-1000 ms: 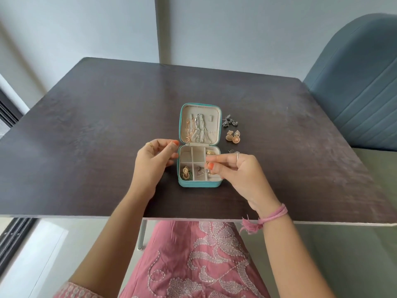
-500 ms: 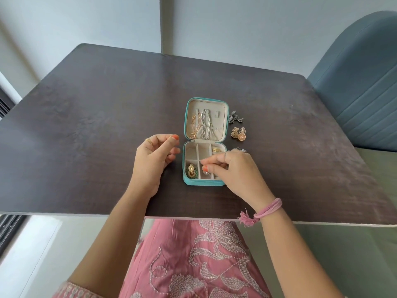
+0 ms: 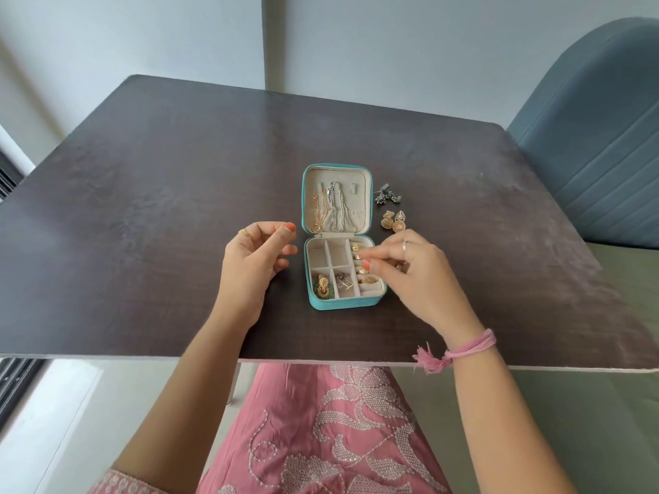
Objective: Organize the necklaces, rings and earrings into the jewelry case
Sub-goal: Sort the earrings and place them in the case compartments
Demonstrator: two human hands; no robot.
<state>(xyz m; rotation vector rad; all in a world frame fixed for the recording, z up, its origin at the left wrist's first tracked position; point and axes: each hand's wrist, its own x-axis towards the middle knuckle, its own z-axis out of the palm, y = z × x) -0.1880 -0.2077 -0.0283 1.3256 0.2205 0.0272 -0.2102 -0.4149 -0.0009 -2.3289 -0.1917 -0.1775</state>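
Note:
The teal jewelry case (image 3: 342,304) lies open on the dark table (image 3: 142,208). Its lid holds a gold necklace (image 3: 317,212) and a silver necklace (image 3: 337,212). In the base sit gold-green earrings (image 3: 322,286), silver earrings (image 3: 343,280) and gold rings (image 3: 367,279). On the table to the right of the lid lie dark silver earrings (image 3: 387,197) and gold earrings (image 3: 393,221). My right hand (image 3: 417,272) hovers over the case's right edge, fingers curled, thumb and forefinger tips close, nothing seen between them. My left hand (image 3: 255,265) rests left of the case, loosely curled, holding nothing.
A blue upholstered chair (image 3: 599,155) stands at the table's right far corner. The table's front edge runs just below my wrists, with my pink embroidered clothing (image 3: 321,440) under it. A small metal piece (image 3: 399,266) shows under my right fingers.
My right hand lowered a pinched piece into the front middle compartment, then drew back to the right, uncovering the silver earrings. My left hand stayed beside the case.

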